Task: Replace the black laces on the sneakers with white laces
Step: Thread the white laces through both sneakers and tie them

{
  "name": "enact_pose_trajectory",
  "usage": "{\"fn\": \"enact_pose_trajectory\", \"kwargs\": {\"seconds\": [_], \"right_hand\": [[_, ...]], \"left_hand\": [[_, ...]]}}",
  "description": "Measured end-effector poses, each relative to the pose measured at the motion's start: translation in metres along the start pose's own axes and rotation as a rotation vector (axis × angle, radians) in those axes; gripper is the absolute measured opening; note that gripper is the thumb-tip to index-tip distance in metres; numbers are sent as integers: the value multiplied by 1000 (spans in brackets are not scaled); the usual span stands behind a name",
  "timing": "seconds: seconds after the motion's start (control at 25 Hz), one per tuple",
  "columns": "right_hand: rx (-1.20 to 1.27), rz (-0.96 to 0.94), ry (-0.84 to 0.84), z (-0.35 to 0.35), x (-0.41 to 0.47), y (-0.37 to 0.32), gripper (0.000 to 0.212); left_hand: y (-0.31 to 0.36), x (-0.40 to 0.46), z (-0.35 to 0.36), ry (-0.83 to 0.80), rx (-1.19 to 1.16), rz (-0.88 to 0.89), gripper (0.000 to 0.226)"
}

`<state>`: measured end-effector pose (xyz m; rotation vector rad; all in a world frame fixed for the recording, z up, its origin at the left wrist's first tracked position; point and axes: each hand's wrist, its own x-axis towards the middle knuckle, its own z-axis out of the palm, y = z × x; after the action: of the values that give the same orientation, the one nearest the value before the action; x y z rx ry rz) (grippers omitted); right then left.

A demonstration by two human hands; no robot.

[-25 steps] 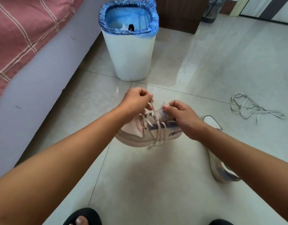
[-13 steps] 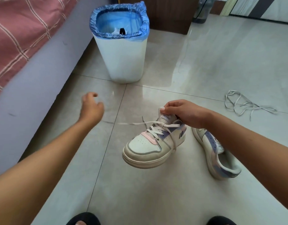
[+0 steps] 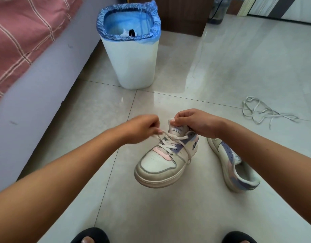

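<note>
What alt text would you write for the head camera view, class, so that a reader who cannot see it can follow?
A person holds a pale sneaker above a tiled floor, the right hand pinching its tongue while the left hand pinches a white lace. A second sneaker lies to the right, a loose lace beyond it, and a white bin stands behind.

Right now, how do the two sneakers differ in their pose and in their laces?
The held sneaker hangs in the air, toe toward the camera; the floor sneaker lies tilted on the tiles.
The held sneaker is threaded with a white lace; the floor sneaker shows none.
The right hand pinches the held sneaker's tongue and the left hand pinches its lace; nothing touches the floor sneaker.
Both share cream, pink and lilac colours.
</note>
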<state>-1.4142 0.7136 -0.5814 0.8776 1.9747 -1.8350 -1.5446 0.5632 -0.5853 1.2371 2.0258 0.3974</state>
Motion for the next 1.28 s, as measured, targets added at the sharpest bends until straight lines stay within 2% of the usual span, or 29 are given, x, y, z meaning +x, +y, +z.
{"fn": "enact_pose_trajectory", "kwargs": {"seconds": [0.08,0.16,0.24,0.36,0.48,0.56,0.68,0.76,0.88,1.0,1.08,1.16,1.2,1.28], "right_hand": [[-10,28,-7,-2,-2,1,19],[70,55,-3,-3,-1,2,19],[166,68,21,-1,0,3,19],[321,62,178,10,5,9,19],[628,159,316,25,10,16,14],[861,206,330,34,11,18,14],[1110,211,318,58,8,16,17],[1202,197,314,78,7,17,18],[1246,191,346,97,9,19,18],[1275,192,364,101,9,22,18],[1284,197,356,103,9,23,17],[1287,204,359,106,11,24,16],[1290,210,370,107,14,25,15],[1298,223,403,108,17,27,16]], "left_hand": [[-8,3,-14,238,294,-12,18],[-15,6,-19,391,412,2,17],[-13,9,-11,450,419,26,19],[-3,8,-4,548,329,-18,32],[-4,-2,2,701,199,-26,25],[-9,-9,21,616,48,-80,21],[-16,-10,50,341,-163,-242,30],[-21,-8,60,322,-288,-302,24],[-28,-9,65,310,-506,-375,5],[-33,-16,62,169,-755,-445,8],[-37,-21,59,48,-751,-444,14],[-41,-27,54,1,-779,-430,13],[-45,-30,49,5,-857,-429,16],[-59,-37,33,6,-1159,-429,28]]}}
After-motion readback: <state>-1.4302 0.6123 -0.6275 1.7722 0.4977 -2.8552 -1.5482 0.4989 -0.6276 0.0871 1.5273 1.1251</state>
